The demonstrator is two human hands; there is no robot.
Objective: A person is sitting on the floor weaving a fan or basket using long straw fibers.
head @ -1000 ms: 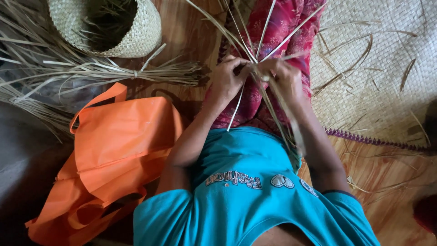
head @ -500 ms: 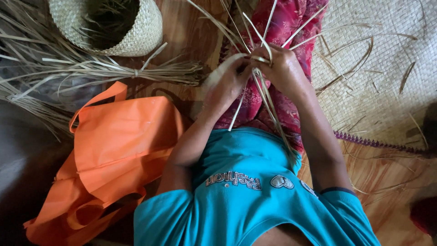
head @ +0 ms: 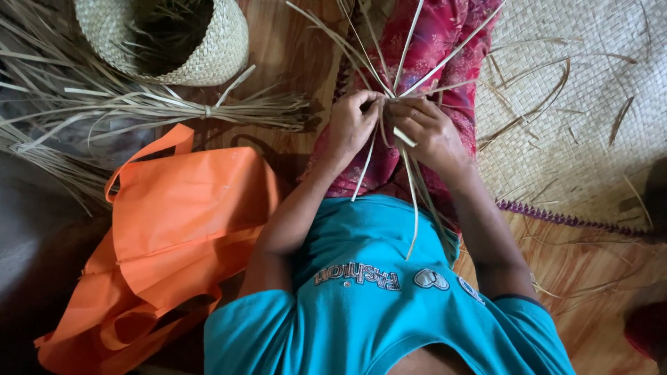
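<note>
- Since the earlier frame our two hands have drawn closer over the lap, and the fan of strips above them has spread a little wider; the surroundings lie as they did.
- Our left hand (head: 353, 123) is curled shut, pinching the crossing of the pale dried leaf strips (head: 389, 90) between thumb and fingers.
- Our right hand (head: 429, 132) is likewise closed on the same bundle, touching the left hand at the crossing point.
- The strips radiate upward from the hands over the red patterned skirt (head: 445, 42); several loose ends hang down from the hands toward the teal shirt (head: 375, 305).
- Handling, as we judge it: the strips look very light, thin, springy along their length and likely to crease or split if bent sharply; hold is best taken right at the crossing, where the hands now sit.
- Left of the hands lies a tied sheaf of strips (head: 208, 110); beyond it, a woven basket (head: 208, 48).
- Below and left of the hands lies an orange cloth bag (head: 180, 222).
- Right of the hands spreads a woven mat (head: 590, 104).
</note>
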